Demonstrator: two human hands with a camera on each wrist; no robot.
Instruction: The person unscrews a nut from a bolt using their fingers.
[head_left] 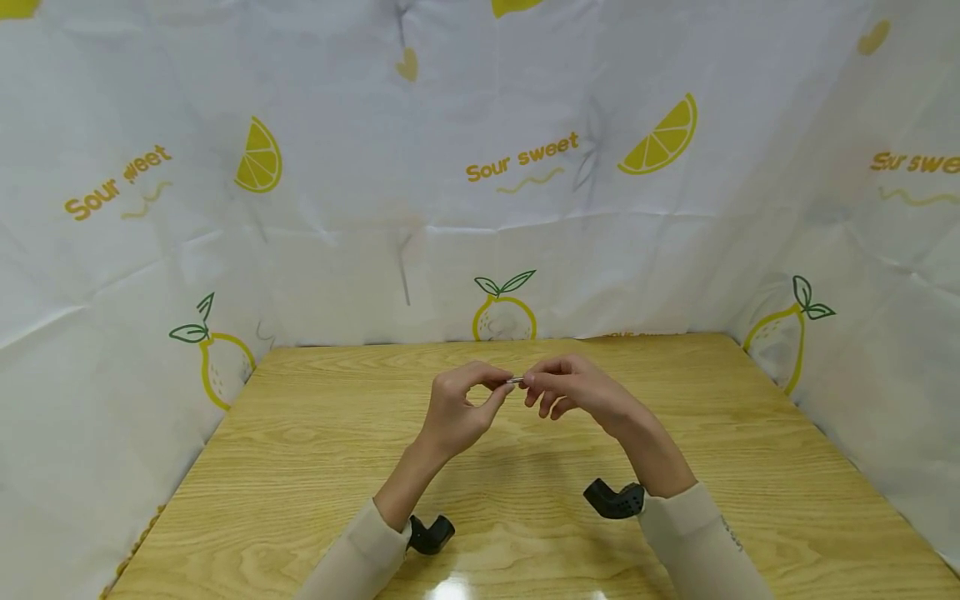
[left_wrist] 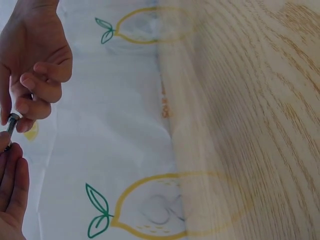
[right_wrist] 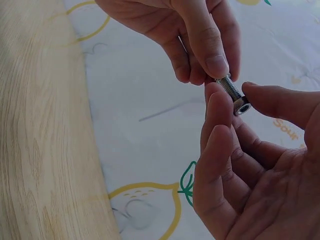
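A small silver socket-head bolt spans the gap between both hands, over the wooden table. My left hand pinches its threaded end between thumb and fingertips, which cover the tip. At the other end, my right hand has thumb and index finger around the bolt's head, whose hex socket shows in the right wrist view. The right hand's other fingers are loosely bent below. In the left wrist view the bolt stands at the far left edge, with the left hand partly cut off by the frame.
The light wood-grain table extends under both arms. A white cloth printed with lemons hangs along its back and sides. Black curved mounts stick out from both sleeve cuffs.
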